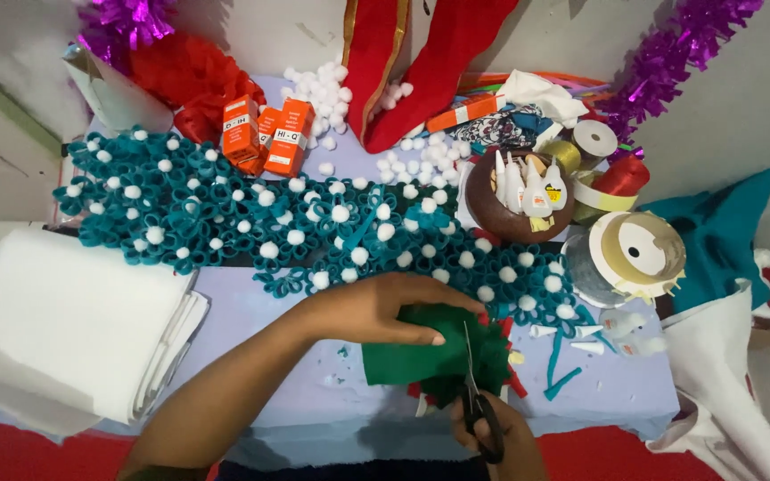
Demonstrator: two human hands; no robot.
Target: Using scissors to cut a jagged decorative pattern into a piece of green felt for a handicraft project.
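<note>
Far left: stacked white felt sheets (pixel 55 330). Left hand (pixel 376 307) pinches folded dark green felt piece (pixel 421 356) at near centre of table. Right hand (pixel 496 436) grips black-handled scissors (pixel 477 392), blades in the felt.

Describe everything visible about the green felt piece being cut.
The green felt piece is dark green, soft and matte, folded flat on the pale blue table. The left hand presses its top edge; scissors in the right hand cut into its right side, where red bits show at the edge.
</note>
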